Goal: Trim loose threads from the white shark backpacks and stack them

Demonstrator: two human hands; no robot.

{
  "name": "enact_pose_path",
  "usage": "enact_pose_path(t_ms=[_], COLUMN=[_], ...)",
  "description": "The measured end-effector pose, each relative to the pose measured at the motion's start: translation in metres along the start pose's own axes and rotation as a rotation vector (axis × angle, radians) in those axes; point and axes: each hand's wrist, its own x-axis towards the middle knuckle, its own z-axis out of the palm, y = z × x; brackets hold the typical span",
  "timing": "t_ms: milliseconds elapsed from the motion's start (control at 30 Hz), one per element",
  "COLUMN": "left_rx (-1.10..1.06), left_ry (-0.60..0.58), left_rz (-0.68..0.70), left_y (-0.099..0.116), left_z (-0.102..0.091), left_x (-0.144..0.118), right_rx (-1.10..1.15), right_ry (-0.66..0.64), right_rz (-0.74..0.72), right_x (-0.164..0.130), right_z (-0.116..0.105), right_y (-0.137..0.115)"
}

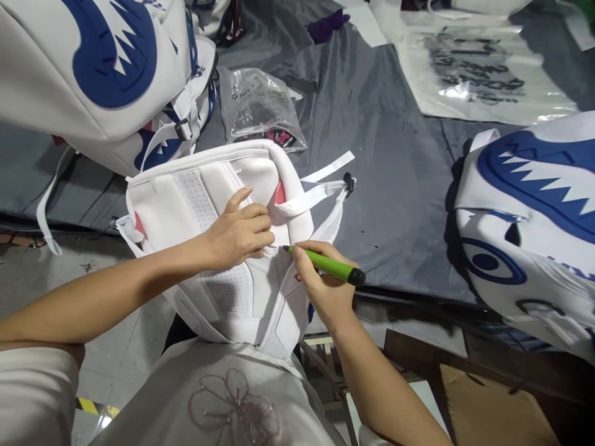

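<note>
- Backpack of white padded fabric lies back-side up in the near centre, its lower end resting on the person's lap and its upper end on the edge of the grey cloth-covered table.
- Left hand presses down on the middle of the white backpack's back panel, fingers curled and bunched over the fabric, pinching it near the point where the tool's tip sits.
- Right hand grips a slim green tool with a black end cap, held like a pen; its dark tip touches the white fabric just beside the left fingertips.
- White webbing straps trail off the backpack's right side onto the grey cloth, one ending in a small black clip.
- Pink lining shows at the backpack's upper right corner and at its left edge.
- Far left, a stack of white backpacks with blue shark-mouth appliqué rests on the table, touching the top of the one being worked on.
- Right, another white backpack with blue shark teeth and a blue eye lies well apart from the hands.
- Clear plastic bag with small pink and dark items inside sits just beyond the worked backpack.
- Far right, flat printed plastic bags lie on the cloth.
</note>
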Motion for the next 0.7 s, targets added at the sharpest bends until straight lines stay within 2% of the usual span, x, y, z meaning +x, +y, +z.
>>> enact_pose_path(t_ms=[267, 500, 700], left_rx=[0.025, 0.086, 0.065], left_ry=[0.039, 0.158, 0.078], left_rz=[0.003, 0.040, 0.019], left_y=[-0.001, -0.001, 0.000], left_z=[0.008, 0.012, 0.007], left_x=[-0.001, -0.003, -0.002], right_rx=[0.053, 0.052, 0.073], right_ry=[-0.084, -0.119, -0.147], right_rz=[0.070, 0.121, 0.146], right_x=[0.001, 0.004, 0.007], right_z=[0.003, 0.003, 0.002], right_y=[0.003, 0.002, 0.002])
